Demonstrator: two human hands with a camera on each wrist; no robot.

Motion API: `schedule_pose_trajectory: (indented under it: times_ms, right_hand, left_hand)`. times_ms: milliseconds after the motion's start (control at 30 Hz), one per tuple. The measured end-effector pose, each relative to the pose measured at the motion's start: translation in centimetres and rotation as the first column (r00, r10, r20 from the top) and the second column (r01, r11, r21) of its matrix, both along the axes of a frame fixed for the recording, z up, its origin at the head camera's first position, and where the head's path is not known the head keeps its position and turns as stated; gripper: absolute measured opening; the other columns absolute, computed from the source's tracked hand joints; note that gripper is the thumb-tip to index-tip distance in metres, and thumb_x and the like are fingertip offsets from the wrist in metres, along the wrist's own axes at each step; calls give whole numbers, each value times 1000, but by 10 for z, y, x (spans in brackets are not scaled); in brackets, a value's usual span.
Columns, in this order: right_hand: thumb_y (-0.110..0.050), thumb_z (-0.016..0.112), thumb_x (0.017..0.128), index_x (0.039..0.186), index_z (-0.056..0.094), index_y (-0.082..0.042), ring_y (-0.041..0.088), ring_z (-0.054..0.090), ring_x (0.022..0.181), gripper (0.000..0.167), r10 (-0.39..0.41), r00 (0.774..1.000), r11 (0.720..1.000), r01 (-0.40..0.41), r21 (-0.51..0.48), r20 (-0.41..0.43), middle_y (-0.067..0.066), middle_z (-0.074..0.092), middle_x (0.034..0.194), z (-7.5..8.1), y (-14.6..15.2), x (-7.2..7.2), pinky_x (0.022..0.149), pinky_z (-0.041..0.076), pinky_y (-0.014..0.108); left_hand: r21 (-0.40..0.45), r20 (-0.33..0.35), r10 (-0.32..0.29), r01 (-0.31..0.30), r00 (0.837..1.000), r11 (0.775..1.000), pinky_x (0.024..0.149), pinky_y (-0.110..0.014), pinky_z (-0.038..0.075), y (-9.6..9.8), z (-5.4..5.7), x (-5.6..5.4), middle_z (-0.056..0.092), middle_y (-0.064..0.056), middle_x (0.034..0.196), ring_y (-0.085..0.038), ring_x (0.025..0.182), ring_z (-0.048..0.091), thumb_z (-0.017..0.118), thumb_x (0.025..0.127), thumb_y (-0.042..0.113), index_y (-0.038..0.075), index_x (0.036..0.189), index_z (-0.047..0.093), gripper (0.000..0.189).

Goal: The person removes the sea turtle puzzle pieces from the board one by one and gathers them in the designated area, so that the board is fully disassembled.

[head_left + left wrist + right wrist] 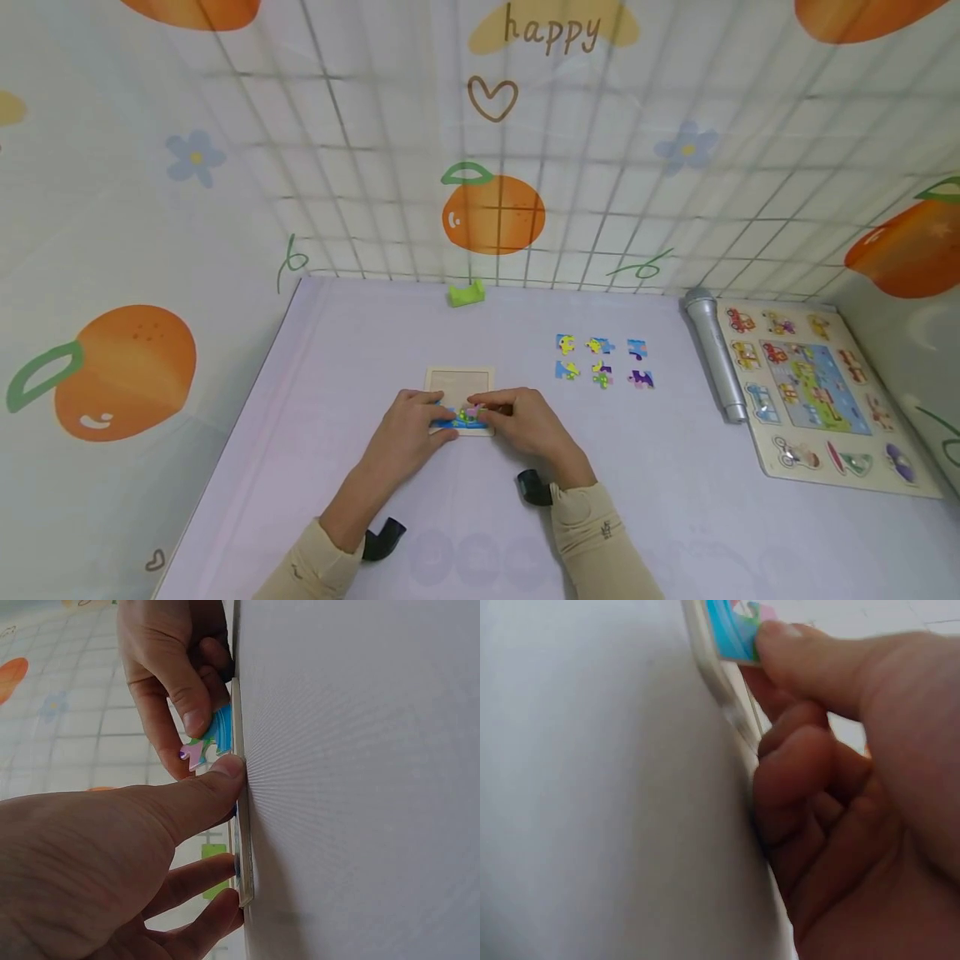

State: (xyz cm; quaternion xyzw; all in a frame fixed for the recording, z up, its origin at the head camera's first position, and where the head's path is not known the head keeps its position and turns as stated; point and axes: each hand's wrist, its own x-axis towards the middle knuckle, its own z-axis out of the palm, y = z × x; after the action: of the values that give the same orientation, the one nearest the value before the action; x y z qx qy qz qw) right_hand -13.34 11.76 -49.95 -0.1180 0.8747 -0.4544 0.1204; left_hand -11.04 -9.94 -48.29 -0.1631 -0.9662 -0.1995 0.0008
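A small wooden puzzle tray (461,369) lies in front of me, with blue pieces along its near side. My left hand (407,429) holds the tray at its near left part, the thumb at the front edge and a fingertip over the pieces. My right hand (531,423) pinches a jigsaw piece (220,731) between thumb and index finger at the tray's near right corner. Blue with pink and green, that piece stands tilted up from the tray in the left wrist view. The right wrist view shows the right thumb (784,649) on its face.
Several loose jigsaw pieces (602,374) lie in two rows to the right of the tray. Behind it sits a green plastic block (467,293). Farther right are a silver microphone (716,354) and a wooden picture board (772,454). A grid-backed curtain (375,217) rises behind the table.
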Motion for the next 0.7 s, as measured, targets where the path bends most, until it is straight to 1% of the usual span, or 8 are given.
schedule_pose_trajectory:
  times_ms: [133, 233, 300, 400, 567, 700]
  right_hand:
    - [-18, 74, 94, 115, 76, -25, 8, 61, 78, 22, -27, 1000, 999, 26, -25, -11, -7, 75, 93, -1, 1, 0, 70, 50, 24]
    - [-21, 76, 92, 105, 73, -23, 8, 63, 76, 14, -61, 998, 997, 60, -37, -5, -7, 73, 85, 0, 4, 0, 72, 50, 25]
    - [-23, 77, 91, 99, 72, -23, 8, 63, 75, 9, -85, 996, 996, 85, -39, 6, -8, 72, 83, 0, 7, -1, 73, 50, 26]
    - [-26, 77, 91, 93, 75, -22, 8, 62, 76, 5, -111, 994, 993, 112, -32, 15, -8, 72, 81, 1, 13, -1, 74, 49, 25]
    - [-28, 78, 91, 94, 78, -20, 11, 61, 77, 9, -157, 987, 987, 158, -17, 29, -8, 71, 80, 2, 31, 1, 73, 48, 27]
    - [-26, 77, 92, 95, 78, -22, 13, 59, 77, 5, -195, 980, 981, 195, -9, 52, -6, 70, 81, 1, 50, 4, 70, 47, 26]
  left_hand:
    - [9, -10, -3, 3, 1000, 1000, 104, -47, 52, 0, 1, 0, 70, -13, 132, -35, 121, 60, 84, 84, 33, 15, 106, 82, 28]
    - [13, -4, -1, 1, 1000, 1000, 104, -47, 52, 0, 2, 1, 70, -13, 132, -35, 121, 60, 84, 83, 32, 15, 105, 82, 28]
    - [14, 6, 3, -3, 1000, 1000, 105, -47, 51, 1, 3, 1, 70, -13, 133, -35, 122, 59, 84, 83, 32, 15, 105, 82, 28]
    - [11, 12, 8, -8, 1000, 1000, 106, -46, 51, 1, 4, 1, 69, -13, 133, -35, 123, 59, 84, 83, 32, 15, 105, 82, 28]
    - [17, 8, 10, -10, 1000, 1000, 106, -47, 51, 1, 3, 1, 70, -13, 133, -35, 123, 59, 85, 83, 31, 15, 105, 82, 27]
    - [33, 13, 14, -15, 1000, 999, 105, -47, 51, 1, 1, 1, 69, -14, 133, -37, 124, 59, 85, 83, 30, 15, 104, 82, 27]
